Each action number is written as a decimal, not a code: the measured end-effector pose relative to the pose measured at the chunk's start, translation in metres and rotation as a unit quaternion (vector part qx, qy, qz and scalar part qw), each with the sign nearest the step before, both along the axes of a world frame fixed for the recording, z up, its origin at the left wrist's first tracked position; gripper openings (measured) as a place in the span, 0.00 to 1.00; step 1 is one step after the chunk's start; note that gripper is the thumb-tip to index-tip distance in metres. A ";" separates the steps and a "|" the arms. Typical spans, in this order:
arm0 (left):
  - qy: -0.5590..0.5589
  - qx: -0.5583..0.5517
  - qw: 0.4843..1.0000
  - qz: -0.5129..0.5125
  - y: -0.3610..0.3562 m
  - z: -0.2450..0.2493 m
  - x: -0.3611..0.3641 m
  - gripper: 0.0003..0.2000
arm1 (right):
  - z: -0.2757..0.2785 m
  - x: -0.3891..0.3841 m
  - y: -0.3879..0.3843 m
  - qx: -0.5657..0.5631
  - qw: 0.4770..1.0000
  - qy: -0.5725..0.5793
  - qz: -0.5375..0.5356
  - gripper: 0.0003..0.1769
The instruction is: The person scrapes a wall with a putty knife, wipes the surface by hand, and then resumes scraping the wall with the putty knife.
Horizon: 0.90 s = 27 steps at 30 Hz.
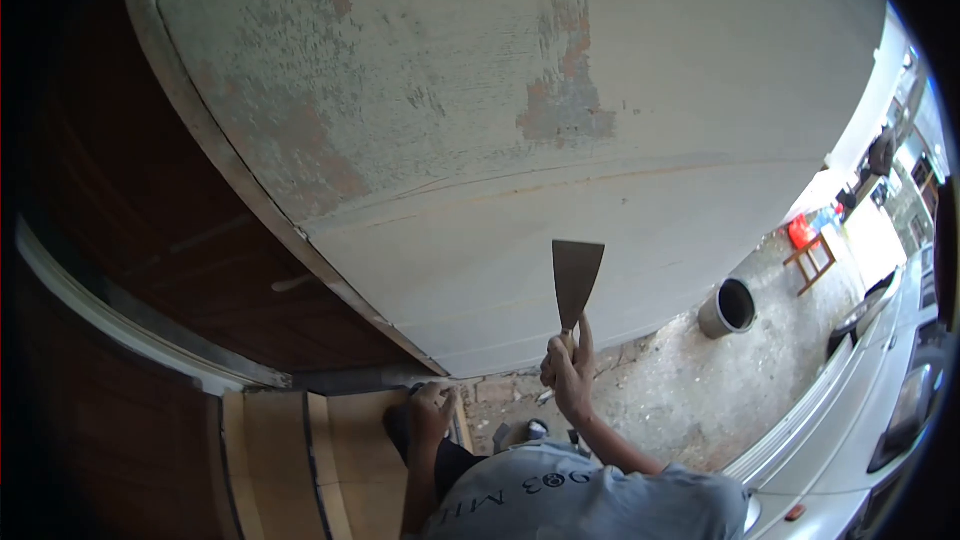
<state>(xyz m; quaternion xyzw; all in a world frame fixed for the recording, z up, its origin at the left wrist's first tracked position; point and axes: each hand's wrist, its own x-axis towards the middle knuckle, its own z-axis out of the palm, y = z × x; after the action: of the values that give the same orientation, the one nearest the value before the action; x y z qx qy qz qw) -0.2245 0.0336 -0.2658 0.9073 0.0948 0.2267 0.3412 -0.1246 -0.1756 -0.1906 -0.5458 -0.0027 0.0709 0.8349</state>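
Observation:
My right hand (569,372) is closed round the handle of a metal scraper (577,275), whose wide blade points up in front of the pale wall (480,260). One finger stretches along the base of the blade. My left hand (433,408) is at the lower middle, near my dark-clothed leg, with its fingers curled; whether it holds anything is too small to tell. Peeled patches of grey and reddish tone (570,105) mark the upper wall.
Brown doors (180,210) stand at the left, above tan steps (345,435). A bucket (728,310) is on the concrete ground to the right, with a small wooden stool (811,264) beyond it. A white vehicle (850,440) fills the lower right.

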 end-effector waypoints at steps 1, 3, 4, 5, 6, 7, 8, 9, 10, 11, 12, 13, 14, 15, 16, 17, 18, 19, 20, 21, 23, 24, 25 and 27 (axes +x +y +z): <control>0.011 0.006 1.000 0.018 0.002 0.002 -0.007 0.08 | 0.008 0.002 0.006 -0.001 1.000 -0.011 0.003 0.37; 0.005 -0.016 1.000 0.026 0.009 -0.003 -0.018 0.08 | 0.022 0.005 0.018 0.006 1.000 -0.031 0.001 0.36; -0.001 -0.028 0.999 0.031 0.011 -0.003 -0.018 0.07 | 0.023 0.008 0.024 0.023 0.999 -0.048 0.001 0.35; 0.009 -0.037 0.999 0.028 0.014 -0.001 -0.018 0.07 | 0.022 0.010 0.028 0.039 0.997 -0.065 0.001 0.35; 0.022 -0.047 0.998 0.026 0.014 0.002 -0.020 0.07 | 0.021 0.011 0.031 0.053 0.995 -0.080 0.003 0.34; 0.037 -0.058 0.997 0.024 0.012 0.008 -0.023 0.06 | 0.023 0.012 0.032 0.050 0.995 -0.080 0.005 0.33; 0.026 -0.045 0.999 0.014 0.009 0.012 -0.023 0.06 | 0.027 0.013 0.032 0.049 0.996 -0.079 0.008 0.32; 0.014 -0.031 0.999 0.004 0.007 0.019 -0.019 0.06 | 0.030 0.013 0.032 0.048 0.996 -0.079 0.011 0.31; 0.001 -0.017 1.000 -0.006 0.006 0.027 -0.013 0.06 | 0.032 0.012 0.032 0.068 0.995 -0.078 0.013 0.30; -0.031 0.002 0.999 -0.026 0.005 0.036 -0.005 0.05 | 0.034 0.011 0.032 0.088 0.993 -0.078 0.015 0.29; -0.065 0.020 0.997 -0.045 0.004 0.045 0.005 0.05 | 0.036 0.012 0.031 0.107 0.991 -0.080 0.018 0.27; -0.098 0.037 0.992 -0.064 0.001 0.055 0.015 0.05 | 0.037 0.012 0.030 0.115 0.989 -0.085 0.018 0.26; -0.107 0.057 0.990 -0.075 -0.001 0.070 0.026 0.05 | 0.037 0.012 0.030 0.124 0.988 -0.091 0.018 0.25; -0.116 0.078 0.986 -0.085 -0.002 0.089 0.037 0.06 | 0.037 0.014 0.029 0.133 0.986 -0.098 0.018 0.24; -0.125 0.100 0.982 -0.095 -0.003 0.108 0.048 0.06 | 0.041 0.016 0.027 0.137 0.985 -0.100 0.029 0.23; -0.150 0.123 0.975 -0.106 -0.004 0.124 0.060 0.07 | 0.048 0.017 0.023 0.144 0.984 -0.102 0.040 0.21; -0.174 0.148 0.967 -0.116 -0.004 0.141 0.071 0.09 | 0.053 0.019 0.020 0.152 0.982 -0.104 0.051 0.20; -0.193 0.203 0.952 -0.119 -0.003 0.159 0.083 0.10 | 0.056 0.024 0.017 0.146 0.981 -0.108 0.067 0.20; -0.212 0.260 0.934 -0.123 -0.004 0.178 0.093 0.12 | 0.057 0.029 0.013 0.142 0.980 -0.114 0.082 0.19; -0.238 0.303 0.915 -0.122 -0.005 0.195 0.104 0.14 | 0.058 0.033 0.011 0.138 0.979 -0.119 0.096 0.19; -0.285 0.370 0.875 -0.130 -0.008 0.222 0.126 0.17 | 0.062 0.042 0.008 0.150 0.973 -0.140 0.108 0.18; -0.307 0.394 0.855 -0.138 -0.011 0.232 0.138 0.17 | 0.064 0.047 0.008 0.155 0.970 -0.150 0.113 0.18; -0.327 0.417 0.835 -0.147 -0.013 0.239 0.150 0.18 | 0.065 0.051 0.009 0.153 0.968 -0.166 0.113 0.19; -0.347 0.457 0.804 -0.158 -0.015 0.246 0.173 0.19 | 0.070 0.058 0.010 0.167 0.965 -0.163 0.121 0.20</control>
<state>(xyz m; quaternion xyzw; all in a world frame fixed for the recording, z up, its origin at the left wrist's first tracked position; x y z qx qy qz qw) -0.0513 0.0190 -0.0201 0.8213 -0.2892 0.4865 -0.0712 -0.0664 -0.1656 -0.1205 -0.3988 -0.2168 0.0802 0.8874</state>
